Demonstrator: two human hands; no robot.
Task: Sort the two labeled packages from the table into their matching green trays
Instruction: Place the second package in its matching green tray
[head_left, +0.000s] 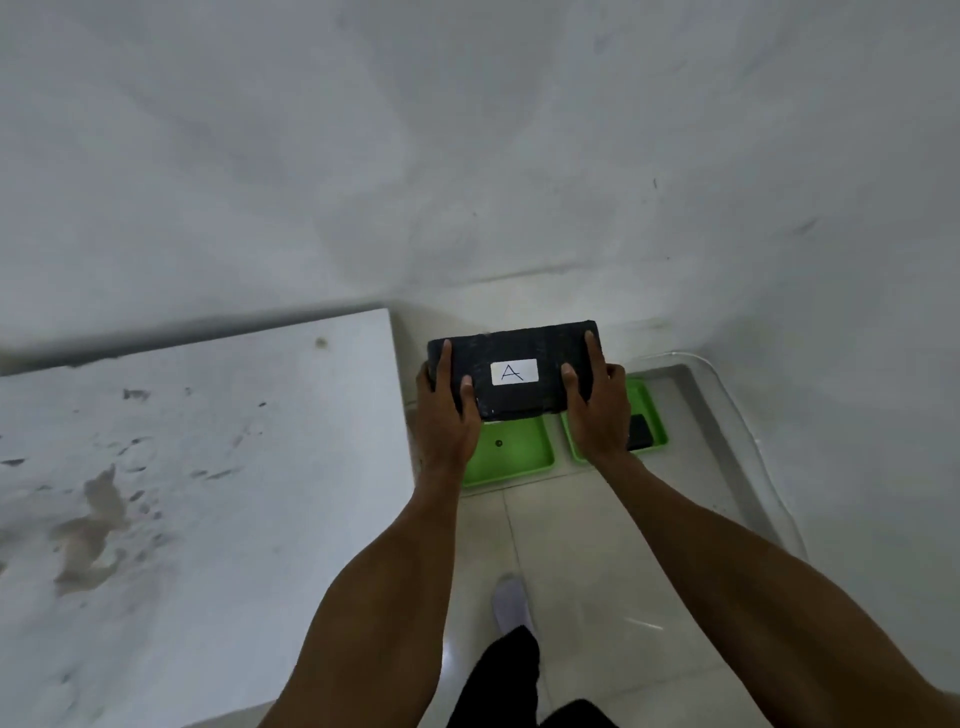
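Black package A (511, 371) | left hand (445, 415) and right hand (597, 410) grip ends | apparently above 2 green trays (519, 457)

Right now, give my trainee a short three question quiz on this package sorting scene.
1. True or false: both hands grip the black package.
2. What letter is on its white label?
3. Which green tray already holds a dark item? A) left green tray B) right green tray

Key:
1. True: the left hand and right hand clasp its ends.
2. A.
3. B, partly hidden behind the right hand.
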